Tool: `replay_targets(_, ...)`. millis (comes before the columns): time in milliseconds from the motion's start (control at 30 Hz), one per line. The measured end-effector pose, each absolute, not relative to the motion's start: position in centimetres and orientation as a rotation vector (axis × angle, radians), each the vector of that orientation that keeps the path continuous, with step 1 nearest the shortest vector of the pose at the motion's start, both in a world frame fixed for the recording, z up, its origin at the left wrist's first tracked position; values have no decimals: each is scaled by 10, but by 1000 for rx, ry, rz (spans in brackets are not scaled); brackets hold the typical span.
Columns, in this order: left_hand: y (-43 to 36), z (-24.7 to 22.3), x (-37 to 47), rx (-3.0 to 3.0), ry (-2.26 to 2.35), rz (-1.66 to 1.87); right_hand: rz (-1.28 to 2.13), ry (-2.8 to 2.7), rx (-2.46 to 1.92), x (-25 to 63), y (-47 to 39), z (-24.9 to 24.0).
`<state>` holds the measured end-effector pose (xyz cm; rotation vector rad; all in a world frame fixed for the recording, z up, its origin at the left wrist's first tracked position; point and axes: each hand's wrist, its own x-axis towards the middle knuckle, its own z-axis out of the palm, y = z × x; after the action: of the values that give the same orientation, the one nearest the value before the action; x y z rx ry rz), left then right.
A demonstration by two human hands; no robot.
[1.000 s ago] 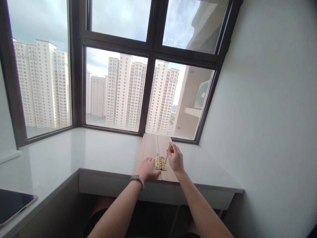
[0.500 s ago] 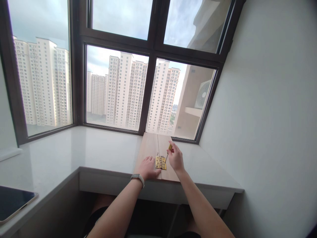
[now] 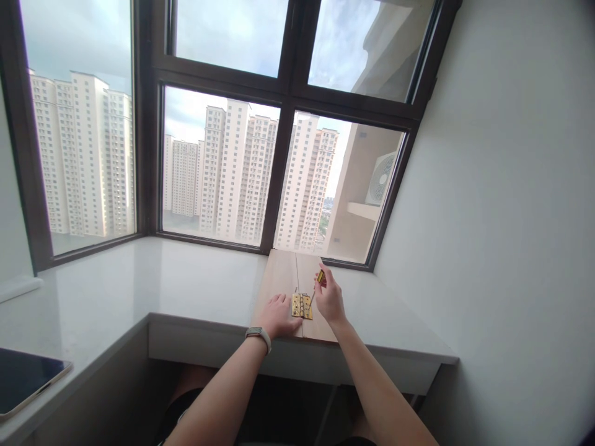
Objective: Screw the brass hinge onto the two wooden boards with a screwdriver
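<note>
A brass butt hinge (image 3: 302, 306) lies opened flat across the seam between two pale wooden boards (image 3: 281, 272). My right hand (image 3: 330, 298) grips a screwdriver (image 3: 320, 277) by its yellow-and-black handle. Its thin shaft slants down to the right leaf of the hinge, with the tip at or near a screw hole. My left hand (image 3: 277, 316) lies flat on the left board, fingers stretched out, its thumb near the hinge's lower edge. A few small screws (image 3: 296, 290) are at the hinge's far edge.
The boards rest on a white windowsill counter (image 3: 209, 279), reaching from its front edge to the window frame (image 3: 274, 186). A tablet-like device (image 3: 30, 378) lies at the far left. A white wall (image 3: 488, 186) rises on the right.
The screwdriver's handle has turned slightly in my right hand while the tip stays at the right leaf. My left hand and the hinge keep their places.
</note>
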<state>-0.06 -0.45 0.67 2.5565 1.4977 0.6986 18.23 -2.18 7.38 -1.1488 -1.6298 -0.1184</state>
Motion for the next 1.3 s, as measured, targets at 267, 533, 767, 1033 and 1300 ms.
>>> replay_targets(267,-5,9,-2,2548,1490,686,-110,-1569,-1204,184,-18,73)
replay_targets(533,-4,7,-2,2550,1500,696,98,-1577,-1113,183,-17,78)
replay_targets(767,-5,8,-3,2546,1485,701,-111,-1566,-1229,187,-14,94)
replay_targets(1033,-8,12,-5,2526,1488,677,-234,-1923,-2080,183,-5,61)
replay_targets(1300,-5,8,-5,2545,1482,724,-224,-2026,-2120,176,1,42)
